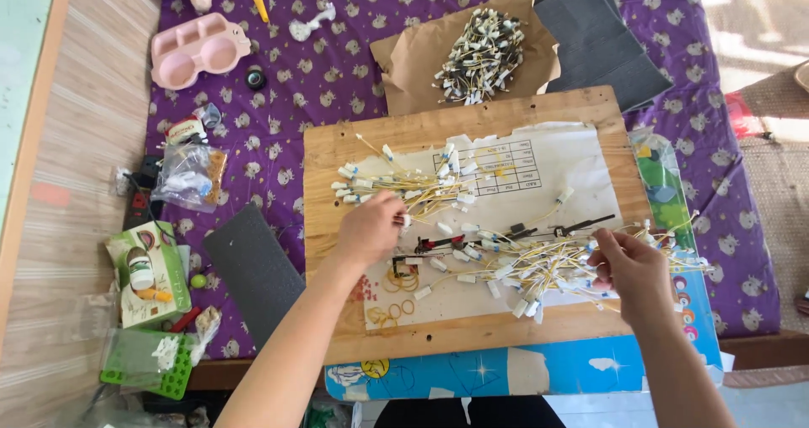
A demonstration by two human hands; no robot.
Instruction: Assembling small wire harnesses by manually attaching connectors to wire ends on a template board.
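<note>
Nearest the camera, two bare forearms reach up over a blue printed cardboard box (pixel 522 369) that lies under the near edge of a scuffed wooden board (pixel 472 125). The right hand (pixel 636 268) has its fingers (pixel 608 244) pinched shut on thin yellow wires from the loose bundle of yellow wires with white plastic connectors (pixel 539 268), which sprawls over the torn white paper sheet (pixel 581 163) on the board's right side. The left hand (pixel 371 226) curls its fingers onto a second fan of yellow connector wires (pixel 404 184) at the board's left – whether it truly grips one I cannot tell. Yellow rubber bands (pixel 396 297) lie just below that hand. Farther off, on brown paper (pixel 413 57), sits a heap of finished wire bundles (pixel 482 55) – all on a purple patterned cloth (pixel 286 82).
</note>
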